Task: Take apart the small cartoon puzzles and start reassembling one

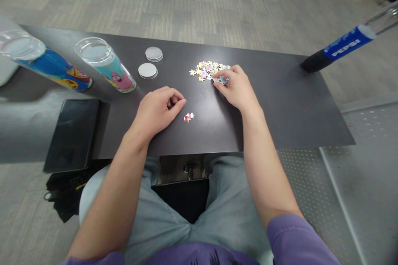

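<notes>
A loose pile of small colourful puzzle pieces (pixel 207 68) lies near the middle of the dark table. My right hand (pixel 234 87) reaches over the pile's right edge, thumb and index finger apart, with fingertips touching the pieces; whether one is between them is too small to tell. Left of centre, my left hand (pixel 160 109) rests on the table with its fingers curled and the thumb close to the index finger. Nothing shows in it. Just right of its thumb is a small cluster of red, white and blue pieces (pixel 188 117).
Two stacks of round lids (pixel 154 53) (pixel 147 71) sit left of the pile. Farther left stand two clear-topped cans (pixel 116 72) (pixel 59 68), near a black tablet-like object (pixel 74 132). A Pepsi bottle (pixel 345 47) stands at the table's (pixel 295 103) far right corner.
</notes>
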### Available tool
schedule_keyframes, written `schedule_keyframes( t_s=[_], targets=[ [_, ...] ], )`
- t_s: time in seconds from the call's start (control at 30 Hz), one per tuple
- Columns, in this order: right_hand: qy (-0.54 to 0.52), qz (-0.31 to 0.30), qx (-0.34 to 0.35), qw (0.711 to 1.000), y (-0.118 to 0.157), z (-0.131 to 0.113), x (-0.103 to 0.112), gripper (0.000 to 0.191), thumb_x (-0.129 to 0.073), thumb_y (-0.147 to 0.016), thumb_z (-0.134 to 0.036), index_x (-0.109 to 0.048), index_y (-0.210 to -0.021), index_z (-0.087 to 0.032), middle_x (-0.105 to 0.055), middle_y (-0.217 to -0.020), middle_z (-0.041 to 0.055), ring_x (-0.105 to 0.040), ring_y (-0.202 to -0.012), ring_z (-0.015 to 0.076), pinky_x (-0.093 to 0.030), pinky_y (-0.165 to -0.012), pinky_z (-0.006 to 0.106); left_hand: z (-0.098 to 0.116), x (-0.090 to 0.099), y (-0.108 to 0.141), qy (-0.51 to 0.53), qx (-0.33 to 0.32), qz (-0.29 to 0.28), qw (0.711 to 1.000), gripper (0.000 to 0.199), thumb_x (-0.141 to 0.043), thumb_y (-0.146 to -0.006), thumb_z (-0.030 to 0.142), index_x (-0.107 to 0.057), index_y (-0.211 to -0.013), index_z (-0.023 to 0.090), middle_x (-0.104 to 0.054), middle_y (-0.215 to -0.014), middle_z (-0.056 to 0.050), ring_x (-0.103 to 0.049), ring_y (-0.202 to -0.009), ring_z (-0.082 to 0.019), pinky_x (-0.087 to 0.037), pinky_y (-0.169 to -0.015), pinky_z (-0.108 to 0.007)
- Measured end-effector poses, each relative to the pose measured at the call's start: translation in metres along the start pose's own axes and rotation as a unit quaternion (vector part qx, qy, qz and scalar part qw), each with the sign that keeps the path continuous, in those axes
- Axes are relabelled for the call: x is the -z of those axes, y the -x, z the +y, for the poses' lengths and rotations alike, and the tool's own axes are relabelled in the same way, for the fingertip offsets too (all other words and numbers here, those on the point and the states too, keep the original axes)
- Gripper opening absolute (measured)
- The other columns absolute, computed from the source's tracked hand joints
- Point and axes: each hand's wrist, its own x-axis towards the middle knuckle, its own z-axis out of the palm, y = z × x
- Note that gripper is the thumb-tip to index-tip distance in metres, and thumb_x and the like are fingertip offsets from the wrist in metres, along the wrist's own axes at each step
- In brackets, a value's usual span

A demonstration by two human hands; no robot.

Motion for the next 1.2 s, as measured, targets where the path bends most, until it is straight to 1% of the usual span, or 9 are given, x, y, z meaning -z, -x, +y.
schedule_keyframes(
  t_s=[0.13, 0.37, 0.57, 0.73, 0.87, 1.03, 1.1, 1.17, 1.2],
  targets=[
    [-0.013, 0.009, -0.017, 1.0, -0.001, 0.002, 0.0, 0.017, -0.087, -0.104, -0.026, -0.088, -0.121, -0.03, -0.074, -0.133, 0.0123, -0.075, -0.104, 0.0317, -0.07, -0.113, 0.061, -0.001, 0.0, 0.0, 0.006, 0.0, -0.002, 1.0, 0.015, -0.081, -0.11, 0.043, -0.09, -0.104, 0.031, -0.085, -0.1, -0.005, -0.07, -0.083, -0.027, -0.051, -0.08, -0.045],
    [-0.032, 0.011, -0.029, 0.999, -0.003, -0.001, 0.003, 0.013, -0.09, -0.098, -0.019, -0.085, -0.105, -0.028, -0.075, -0.126, 0.0124, -0.076, -0.107, 0.0321, -0.067, -0.115, 0.056, 0.0, -0.001, 0.0, 0.001, 0.002, -0.005, 1.0, 0.017, -0.081, -0.11, 0.043, -0.09, -0.104, 0.03, -0.084, -0.1, -0.005, -0.07, -0.084, -0.027, -0.051, -0.081, -0.045],
    [-0.097, 0.001, -0.049, 0.994, 0.001, -0.009, 0.01, 0.017, -0.088, -0.094, -0.015, -0.077, -0.097, -0.027, -0.079, -0.105, 0.0041, -0.065, -0.084, 0.0222, -0.063, -0.095, 0.045, 0.004, 0.001, 0.0, -0.018, 0.01, -0.01, 1.0, 0.017, -0.079, -0.111, 0.041, -0.09, -0.107, 0.029, -0.085, -0.103, -0.006, -0.071, -0.086, -0.027, -0.051, -0.085, -0.045],
    [-0.191, 0.023, 0.027, 0.981, 0.01, -0.033, 0.01, 0.009, -0.083, -0.098, -0.025, -0.08, -0.105, -0.029, -0.087, -0.109, 0.0036, -0.074, -0.09, 0.0236, -0.065, -0.091, 0.041, 0.004, 0.0, 0.0, -0.017, 0.006, -0.003, 1.0, 0.017, -0.08, -0.11, 0.041, -0.09, -0.105, 0.029, -0.084, -0.099, -0.005, -0.07, -0.084, -0.027, -0.049, -0.082, -0.044],
    [-0.201, -0.041, 0.108, 0.973, 0.02, -0.059, -0.001, 0.006, -0.085, -0.103, -0.033, -0.085, -0.108, -0.029, -0.091, -0.114, 0.005, -0.08, -0.094, 0.0266, -0.067, -0.086, 0.042, 0.001, -0.003, 0.0, -0.008, -0.008, 0.014, 1.0, 0.016, -0.078, -0.11, 0.038, -0.09, -0.106, 0.027, -0.082, -0.097, -0.004, -0.069, -0.083, -0.025, -0.049, -0.081, -0.042],
    [-0.226, -0.187, 0.176, 0.94, 0.029, -0.068, -0.005, 0.016, -0.087, -0.103, -0.026, -0.092, -0.117, -0.032, -0.095, -0.119, 0.0055, -0.087, -0.099, 0.0303, -0.07, -0.091, 0.046, 0.0, -0.005, 0.0, 0.003, -0.01, 0.035, 0.999, 0.019, -0.074, -0.114, 0.036, -0.089, -0.106, 0.026, -0.083, -0.099, -0.005, -0.074, -0.087, -0.025, -0.047, -0.079, -0.04],
    [-0.23, -0.17, 0.169, 0.943, 0.03, -0.063, 0.004, 0.016, -0.088, -0.102, -0.026, -0.093, -0.117, -0.031, -0.096, -0.124, 0.0058, -0.085, -0.095, 0.0282, -0.067, -0.086, 0.045, -0.001, -0.005, 0.0, 0.009, -0.007, 0.035, 0.999, 0.018, -0.075, -0.114, 0.035, -0.089, -0.107, 0.026, -0.082, -0.098, -0.005, -0.073, -0.087, -0.025, -0.048, -0.08, -0.04],
    [-0.22, -0.118, 0.139, 0.958, 0.028, -0.055, 0.016, 0.014, -0.09, -0.102, -0.025, -0.092, -0.114, -0.029, -0.094, -0.128, 0.0079, -0.08, -0.091, 0.0274, -0.065, -0.082, 0.046, -0.001, -0.004, 0.0, 0.014, -0.007, 0.025, 1.0, 0.016, -0.079, -0.113, 0.036, -0.091, -0.108, 0.026, -0.081, -0.097, -0.004, -0.069, -0.083, -0.024, -0.049, -0.08, -0.041],
    [-0.21, -0.1, 0.116, 0.966, 0.026, -0.049, 0.023, 0.013, -0.092, -0.102, -0.024, -0.091, -0.114, -0.029, -0.094, -0.127, 0.0091, -0.079, -0.092, 0.0281, -0.065, -0.085, 0.048, -0.001, -0.003, -0.001, 0.015, -0.01, 0.017, 1.0, 0.016, -0.082, -0.112, 0.038, -0.092, -0.108, 0.026, -0.081, -0.097, -0.004, -0.067, -0.082, -0.024, -0.049, -0.08, -0.041]
  ],
)
